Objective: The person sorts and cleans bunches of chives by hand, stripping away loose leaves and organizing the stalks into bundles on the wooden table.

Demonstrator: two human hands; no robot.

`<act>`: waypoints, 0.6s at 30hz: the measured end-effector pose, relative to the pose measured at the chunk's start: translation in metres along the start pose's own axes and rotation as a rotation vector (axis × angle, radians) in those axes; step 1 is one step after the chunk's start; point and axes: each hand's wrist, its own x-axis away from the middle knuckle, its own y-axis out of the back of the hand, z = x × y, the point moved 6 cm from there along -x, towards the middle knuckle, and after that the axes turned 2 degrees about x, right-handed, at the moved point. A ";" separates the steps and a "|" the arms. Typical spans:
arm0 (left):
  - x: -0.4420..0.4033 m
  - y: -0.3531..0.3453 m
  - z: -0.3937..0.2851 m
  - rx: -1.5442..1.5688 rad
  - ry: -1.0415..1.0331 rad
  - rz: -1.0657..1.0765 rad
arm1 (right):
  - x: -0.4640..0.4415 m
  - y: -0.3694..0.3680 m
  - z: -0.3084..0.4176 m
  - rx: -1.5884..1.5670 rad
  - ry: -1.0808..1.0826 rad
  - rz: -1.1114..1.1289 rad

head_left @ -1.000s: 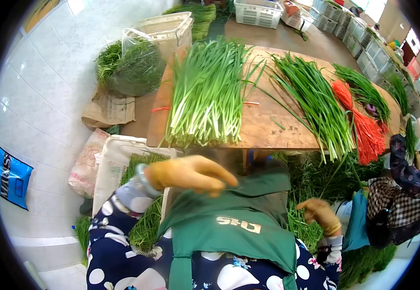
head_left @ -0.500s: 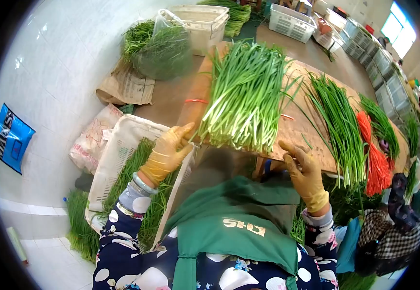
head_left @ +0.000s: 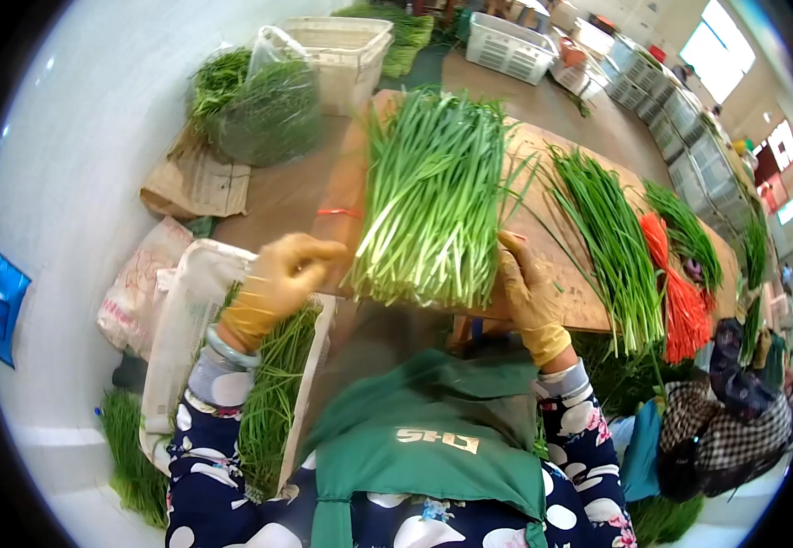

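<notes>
A thick pile of garlic chives (head_left: 428,210) lies on the wooden table (head_left: 556,242), pale cut ends toward me. Both my hands wear yellow rubber gloves. My left hand (head_left: 278,285) is left of the pile, at the table's near corner, index finger stretched out and other fingers bent; nothing shows in it. Near it a red tie (head_left: 338,212) lies on the table. My right hand (head_left: 529,297) rests along the pile's right side, by the cut ends, fingers extended. Whether it presses on the stalks is hard to tell.
Right of the pile lie a smaller bunch of chives (head_left: 608,247) and red plastic strings (head_left: 680,297). A white crate (head_left: 163,374) with loose greens stands below left. Behind are a plastic bag of greens (head_left: 269,114) and another crate (head_left: 346,55). A person in checked cloth (head_left: 721,434) is at right.
My right hand has moved up to the right side of the chive pile. My left hand has bent its fingers more. The whole view has shifted slightly.
</notes>
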 end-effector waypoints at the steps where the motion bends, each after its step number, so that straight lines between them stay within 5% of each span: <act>1: -0.006 0.008 0.006 0.112 0.051 -0.045 | 0.001 -0.001 -0.002 0.093 -0.036 0.000; 6: -0.076 -0.015 -0.013 0.141 -0.091 -0.025 | -0.006 -0.032 0.015 0.104 0.099 -0.108; 9: -0.111 -0.067 0.000 -0.042 -0.196 0.174 | -0.005 -0.054 0.038 0.064 -0.059 0.000; 18: -0.104 -0.102 0.000 -0.200 -0.240 0.137 | 0.003 -0.089 0.048 0.085 0.056 -0.057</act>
